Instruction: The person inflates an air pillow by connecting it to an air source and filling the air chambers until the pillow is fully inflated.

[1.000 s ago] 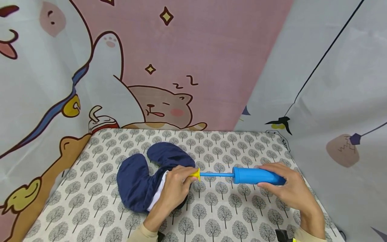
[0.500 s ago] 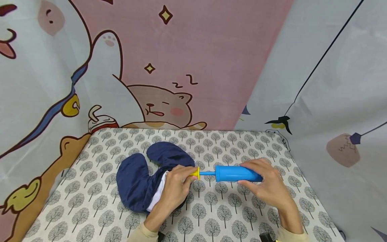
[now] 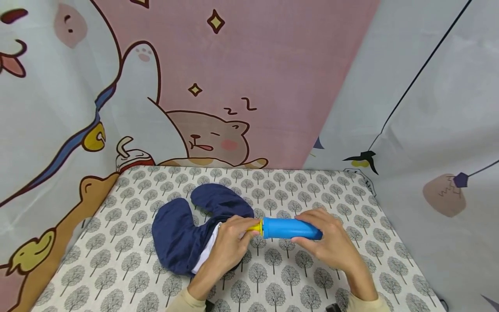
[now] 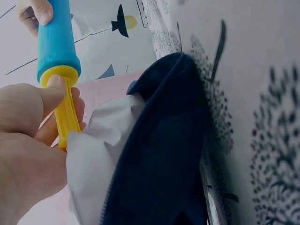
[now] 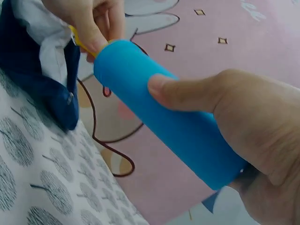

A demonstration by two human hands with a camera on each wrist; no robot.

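Note:
A blue hand air pump [image 3: 286, 228] lies level in front of me, its rod pushed fully into the barrel. My right hand [image 3: 329, 236] grips the barrel near its right end, thumb along one side in the right wrist view. With my left hand [image 3: 232, 238] I pinch the yellow nozzle [image 4: 67, 110] at the pump's other end. The nozzle's tip meets the white inner bladder [image 4: 101, 145], which pokes out of the zipped opening of a navy U-shaped neck pillow [image 3: 175, 242]. The pillow looks puffed up and rests under my left hand.
A tree-print cloth [image 3: 136, 268] covers the table. Behind it hangs a cartoon-printed curtain [image 3: 280, 78], with further curtain [image 3: 429, 130] along the right side.
My right hand has slid the blue barrel leftward over its rod, until the rod vanished and the barrel met the yellow end. My left hand stays in place at the pillow.

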